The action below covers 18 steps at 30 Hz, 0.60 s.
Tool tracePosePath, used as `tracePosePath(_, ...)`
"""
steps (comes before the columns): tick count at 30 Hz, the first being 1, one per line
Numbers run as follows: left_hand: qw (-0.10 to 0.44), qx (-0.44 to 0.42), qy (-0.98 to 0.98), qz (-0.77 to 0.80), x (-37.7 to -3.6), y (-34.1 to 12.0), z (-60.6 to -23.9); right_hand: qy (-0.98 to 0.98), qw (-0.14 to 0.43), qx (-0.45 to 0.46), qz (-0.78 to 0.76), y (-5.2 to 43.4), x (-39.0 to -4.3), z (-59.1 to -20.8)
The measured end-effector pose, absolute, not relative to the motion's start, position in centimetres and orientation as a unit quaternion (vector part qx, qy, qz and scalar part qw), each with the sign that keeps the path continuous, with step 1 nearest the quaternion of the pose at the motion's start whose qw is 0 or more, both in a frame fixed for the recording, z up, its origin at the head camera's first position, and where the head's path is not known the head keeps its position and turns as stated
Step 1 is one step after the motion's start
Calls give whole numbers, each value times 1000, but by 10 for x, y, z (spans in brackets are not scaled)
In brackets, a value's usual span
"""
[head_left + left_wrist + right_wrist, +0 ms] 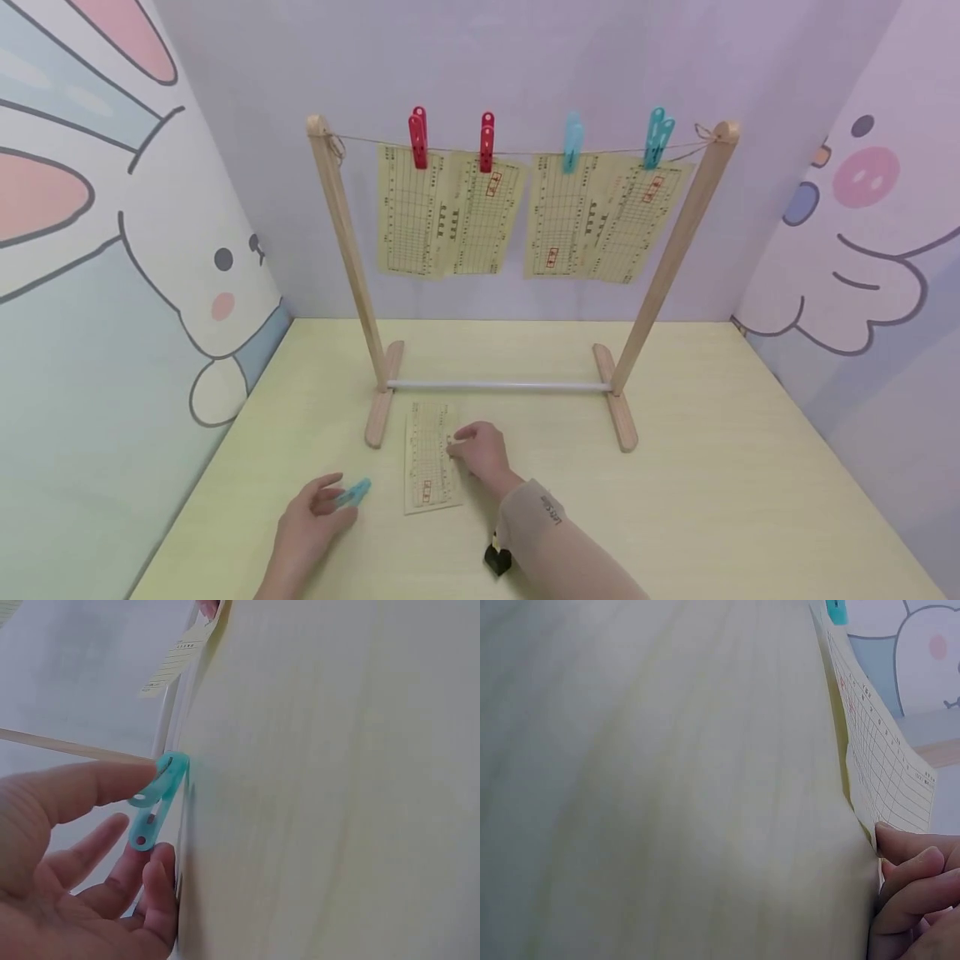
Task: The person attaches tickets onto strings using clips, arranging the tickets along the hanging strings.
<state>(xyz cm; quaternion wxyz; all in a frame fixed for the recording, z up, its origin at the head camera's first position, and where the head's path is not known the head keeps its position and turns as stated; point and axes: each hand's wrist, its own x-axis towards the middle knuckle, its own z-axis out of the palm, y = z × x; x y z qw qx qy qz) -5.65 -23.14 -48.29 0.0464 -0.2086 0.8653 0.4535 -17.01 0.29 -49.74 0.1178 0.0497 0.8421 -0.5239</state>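
Observation:
My left hand (307,521) holds a light blue clothespin (355,493) by its handle ends, close over the table. In the left wrist view, the thumb presses one arm of the clothespin (171,778) and fingertips meet the other. To its right lies a folded, yellowish printed sheet (430,458) with ruled columns and a small red stamp. My right hand (482,454) pinches this sheet's right edge. In the right wrist view, the edge of the sheet (889,765) is lifted a little from the table, with thumb and fingertips at its corner.
Behind the hands stands a wooden rack (354,258) with a string across its top. Two similar sheets (472,225) hang there from red clothespins (487,146) and blue ones (573,143). A white rod (498,386) joins the rack's feet. A black heart-shaped piece (497,559) is beside the right wrist.

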Motion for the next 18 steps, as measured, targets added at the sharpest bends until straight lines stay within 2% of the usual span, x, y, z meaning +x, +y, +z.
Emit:
tracePosePath(9, 14, -203, 841, 501, -55, -225, -483, 844, 117, 34, -522, 4, -169, -497)
tracePosePath(18, 2, -206, 826, 524, -56, -223, -466, 854, 122, 25, -506, 5, -169, -496)
